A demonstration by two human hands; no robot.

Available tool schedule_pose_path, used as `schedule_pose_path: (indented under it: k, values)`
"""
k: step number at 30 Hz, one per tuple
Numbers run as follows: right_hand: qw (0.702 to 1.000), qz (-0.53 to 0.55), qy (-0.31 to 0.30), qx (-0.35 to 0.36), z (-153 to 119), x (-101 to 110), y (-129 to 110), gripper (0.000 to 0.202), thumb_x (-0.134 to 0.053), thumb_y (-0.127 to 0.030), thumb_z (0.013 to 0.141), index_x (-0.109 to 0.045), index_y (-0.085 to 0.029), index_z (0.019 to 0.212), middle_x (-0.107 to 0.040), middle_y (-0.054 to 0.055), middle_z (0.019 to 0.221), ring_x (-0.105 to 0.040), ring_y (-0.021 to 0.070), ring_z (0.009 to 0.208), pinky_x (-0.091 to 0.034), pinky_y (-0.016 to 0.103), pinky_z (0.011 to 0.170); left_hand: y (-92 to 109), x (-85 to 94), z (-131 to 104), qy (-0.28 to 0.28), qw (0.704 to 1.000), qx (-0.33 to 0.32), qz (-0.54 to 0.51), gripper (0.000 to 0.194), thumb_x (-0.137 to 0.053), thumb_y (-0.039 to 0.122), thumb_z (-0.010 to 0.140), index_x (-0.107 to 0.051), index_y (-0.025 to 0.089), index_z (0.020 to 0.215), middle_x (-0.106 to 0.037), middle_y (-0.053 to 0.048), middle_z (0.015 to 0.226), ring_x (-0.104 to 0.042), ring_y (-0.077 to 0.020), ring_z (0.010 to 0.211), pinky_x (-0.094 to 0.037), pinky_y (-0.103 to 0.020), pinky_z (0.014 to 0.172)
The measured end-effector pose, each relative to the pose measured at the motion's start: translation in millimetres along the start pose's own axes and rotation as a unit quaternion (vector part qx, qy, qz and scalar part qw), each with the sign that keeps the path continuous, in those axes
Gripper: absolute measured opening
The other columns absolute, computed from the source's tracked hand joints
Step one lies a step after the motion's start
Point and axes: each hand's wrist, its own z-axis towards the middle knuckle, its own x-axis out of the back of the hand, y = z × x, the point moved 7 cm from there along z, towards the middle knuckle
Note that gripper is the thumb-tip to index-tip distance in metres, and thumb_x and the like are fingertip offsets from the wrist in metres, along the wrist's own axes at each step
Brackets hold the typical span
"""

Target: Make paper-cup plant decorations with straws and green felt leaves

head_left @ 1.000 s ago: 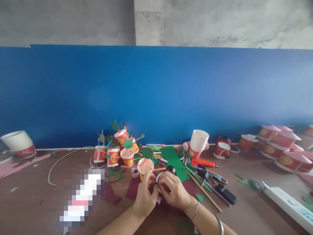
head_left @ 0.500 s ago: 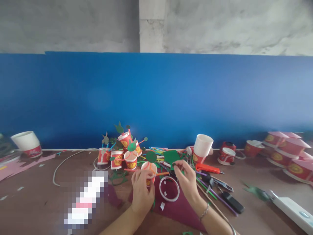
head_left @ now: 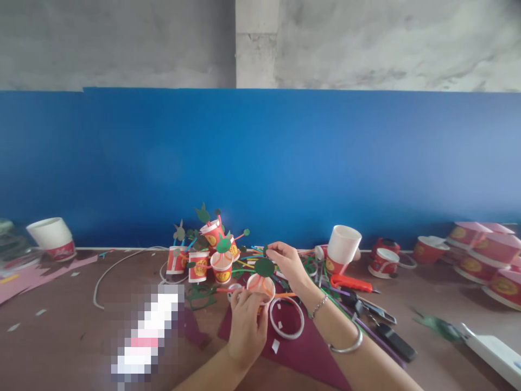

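Your left hand [head_left: 248, 323] bends over the near side of the paper cup [head_left: 261, 284], holding it, while your right hand [head_left: 288, 265], raised with wrist angled inward, pinches a small green paper disc [head_left: 266, 250]. The brown table [head_left: 81, 326] meets a blue partition [head_left: 260, 163]. The cup sits at your left fingertips, below and left of your right hand.

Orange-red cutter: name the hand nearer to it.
Right. The right hand is left of the orange-red cutter, pinching a small green disc; the left hand is farther left, at the front paper cup.
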Motion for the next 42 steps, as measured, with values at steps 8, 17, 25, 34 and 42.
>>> schedule_pose_path:
  k: [8,17,25,34,42]
  values:
    - [0.999,-0.014,-0.03,0.016,-8.8,-8.4,-5.9,0.02,-0.056,-0.036,0.071,-0.06,-0.016,0.07,-0.047,-0.005,0.054,-0.036,0.0078,0.048,-0.027,0.02,0.045,-0.1,0.6,1.2,0.008,1.0,-0.002,-0.009,0.023,-0.042,0.004,0.08,-0.057,0.021,0.085,-0.067,-0.002,0.084,-0.057,-0.018,0.081,-0.03,-0.039,0.09]
    - [0.998,-0.027,-0.046,0.035,-11.5,-9.1,-11.4,0.023,-0.058,-0.038,0.073,-0.06,-0.015,0.071,-0.051,-0.003,0.058,-0.042,0.0097,0.053,-0.033,0.021,0.049,0.9,3.4,1.3,0.03,0.999,-0.002,-0.013,0.022,-0.042,0.006,0.081,-0.057,0.021,0.083,-0.065,-0.002,0.08,-0.056,-0.0185,0.079,-0.032,-0.038,0.088]
    - [0.995,-0.044,-0.06,0.065,-11.0,-12.6,-12.2,0.018,-0.062,-0.024,0.065,-0.061,-0.015,0.08,-0.057,-0.002,0.067,-0.05,0.0114,0.06,-0.041,0.025,0.059,-3.5,-0.4,0.6,0.018,1.0,-0.002,-0.025,0.022,-0.041,0.006,0.082,-0.056,0.021,0.085,-0.065,-0.001,0.081,-0.055,-0.0181,0.079,-0.029,-0.039,0.089]
    - [0.994,-0.046,-0.062,0.083,-9.6,-15.5,-10.9,0.02,-0.059,-0.021,0.066,-0.061,-0.015,0.085,-0.059,0.0,0.071,-0.052,0.0123,0.064,-0.042,0.026,0.062,-3.1,-1.0,0.0,0.011,1.0,0.002,-0.021,0.022,-0.041,0.006,0.083,-0.056,0.021,0.085,-0.065,-0.002,0.081,-0.055,-0.0181,0.078,-0.03,-0.039,0.089]
    - [0.993,-0.04,-0.037,0.105,-12.0,-11.3,-10.3,0.019,-0.058,-0.02,0.067,-0.057,-0.017,0.086,-0.059,0.0,0.072,-0.055,0.0129,0.066,-0.045,0.027,0.065,-0.7,1.2,1.5,0.018,1.0,-0.007,-0.009,0.018,-0.043,0.008,0.082,-0.055,0.021,0.086,-0.064,-0.004,0.084,-0.056,-0.0199,0.08,-0.035,-0.041,0.086]
